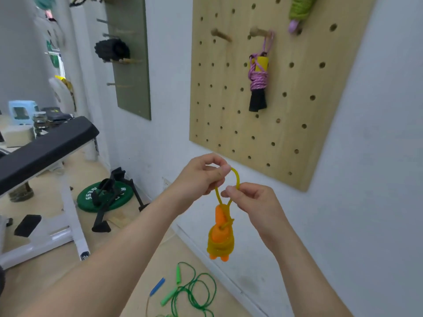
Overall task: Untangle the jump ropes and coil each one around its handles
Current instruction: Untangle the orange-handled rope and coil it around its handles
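Yellow jump rope (220,244): coiled around its orange handles (218,234); the bundle hangs in the air below and between the two hands, in front of the wall.
Free loop (237,178): rises from the bundle and arches between the hands.
Left hand (201,177): fingers curled, thumb and forefinger pinching the loop near its top.
Right hand (254,202): fingertips pinching the loop's right side, just below the left hand.
Green jump rope (194,291): loose on the floor, under the bundle, apparently still tangled; motion blur limits detail.
Blue handle (157,286): on the floor beside it.
Pegboard (229,110): a purple rope bundle (258,81) hangs from a peg.
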Available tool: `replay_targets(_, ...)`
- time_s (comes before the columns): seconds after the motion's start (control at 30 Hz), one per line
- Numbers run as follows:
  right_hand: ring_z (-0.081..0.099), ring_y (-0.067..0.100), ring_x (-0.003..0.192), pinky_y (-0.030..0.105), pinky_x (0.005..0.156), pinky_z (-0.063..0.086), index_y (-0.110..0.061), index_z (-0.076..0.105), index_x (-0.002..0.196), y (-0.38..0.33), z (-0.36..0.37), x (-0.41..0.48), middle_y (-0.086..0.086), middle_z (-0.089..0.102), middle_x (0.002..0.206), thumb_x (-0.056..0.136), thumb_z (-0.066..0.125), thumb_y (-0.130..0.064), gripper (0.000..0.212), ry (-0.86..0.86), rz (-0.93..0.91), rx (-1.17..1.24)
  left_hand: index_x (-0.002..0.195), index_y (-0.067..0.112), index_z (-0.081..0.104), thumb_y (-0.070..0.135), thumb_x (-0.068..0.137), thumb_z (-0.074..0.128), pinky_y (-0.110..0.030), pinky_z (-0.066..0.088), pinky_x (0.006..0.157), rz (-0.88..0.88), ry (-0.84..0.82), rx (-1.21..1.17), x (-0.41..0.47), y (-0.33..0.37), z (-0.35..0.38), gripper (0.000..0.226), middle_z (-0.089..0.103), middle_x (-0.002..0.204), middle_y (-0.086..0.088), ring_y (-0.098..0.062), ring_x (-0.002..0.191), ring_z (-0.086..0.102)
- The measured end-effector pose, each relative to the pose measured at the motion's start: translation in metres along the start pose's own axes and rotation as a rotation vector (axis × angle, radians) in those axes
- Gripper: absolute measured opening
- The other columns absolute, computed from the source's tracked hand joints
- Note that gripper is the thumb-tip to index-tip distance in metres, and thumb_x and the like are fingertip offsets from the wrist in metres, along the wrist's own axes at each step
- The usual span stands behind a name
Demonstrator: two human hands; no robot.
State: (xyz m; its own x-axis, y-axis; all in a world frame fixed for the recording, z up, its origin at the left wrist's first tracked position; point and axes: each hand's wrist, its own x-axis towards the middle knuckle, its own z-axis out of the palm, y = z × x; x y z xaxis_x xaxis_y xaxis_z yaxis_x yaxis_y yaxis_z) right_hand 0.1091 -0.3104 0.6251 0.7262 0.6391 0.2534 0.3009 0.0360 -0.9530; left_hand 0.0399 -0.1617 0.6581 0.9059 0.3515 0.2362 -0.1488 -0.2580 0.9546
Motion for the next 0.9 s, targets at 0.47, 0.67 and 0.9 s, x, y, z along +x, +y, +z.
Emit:
replay_targets(0.47,0.069,0.006,0.058,0.03,0.06,0.055,-0.017,0.069,0.074,-0.043,0.015,0.191,-0.005,0.069,0.062,0.093,0.064,-0.03,0.024,0.303,-0.133,-0.511,0.082,0.023,0.054,0.009,0.09,0.062,-0.023,0.046,0.047,0.312,0.112,-0.018,0.189,0.002,-0.057,0.018,0.061,0.058,-0.005,-0.014,0.049,0.054)
replay_targets(0.67,0.065,0.01,0.058,0.036,0.056,0.051,-0.022,0.069,0.08,-0.118,0.007,0.253,-0.006,0.066,0.059,0.092,0.059,-0.038,0.023,0.492,-0.218,-0.674,0.082,0.014,0.067,0.017,0.088,0.067,-0.029,0.055,0.062,0.188,-0.03,-0.106,0.242,0.086,-0.089,0.006,0.07,0.079,-0.004,-0.02,0.07,0.066)
replay_targets(0.9,0.054,0.009,0.053,0.023,0.051,0.042,-0.018,0.061,0.071,-0.255,-0.008,0.308,-0.005,0.06,0.055,0.086,0.066,-0.025,0.018,0.558,-0.172,-0.674,0.081,0.019,0.077,0.023,0.087,0.067,-0.017,0.051,0.065,0.24,-0.091,0.0,0.297,0.228,-0.119,0.013,0.072,0.072,0.007,0.0,0.068,0.064)
